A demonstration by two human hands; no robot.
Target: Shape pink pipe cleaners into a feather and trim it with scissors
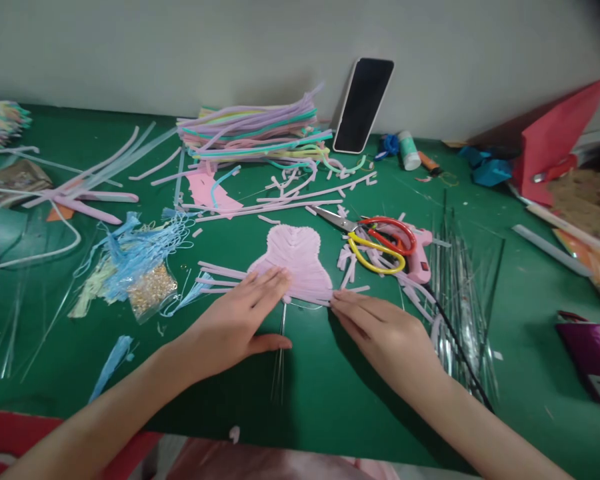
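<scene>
A pale pink shape [295, 257] built from rows of pipe cleaners lies flat on the green table, narrower in the middle, with thin wires sticking out at its lower edge. My left hand [245, 313] rests on its left side, fingers stretched out and thumb apart. At the lower right corner, my right hand [375, 323] has its fingertips pressed together around a pink pipe cleaner [361, 289] whose end juts out beyond them. Loose pipe cleaner ends [220, 270] poke out to the left of the shape.
Scissors [380, 243] with red and yellow handles lie by a pink glue gun [421, 257]. Behind are a pipe cleaner bundle [255, 133] and a propped phone [364, 107]. Blue tassels [140, 243] and a bag of gold beads [153, 290] sit left; wires [465, 300] lie right.
</scene>
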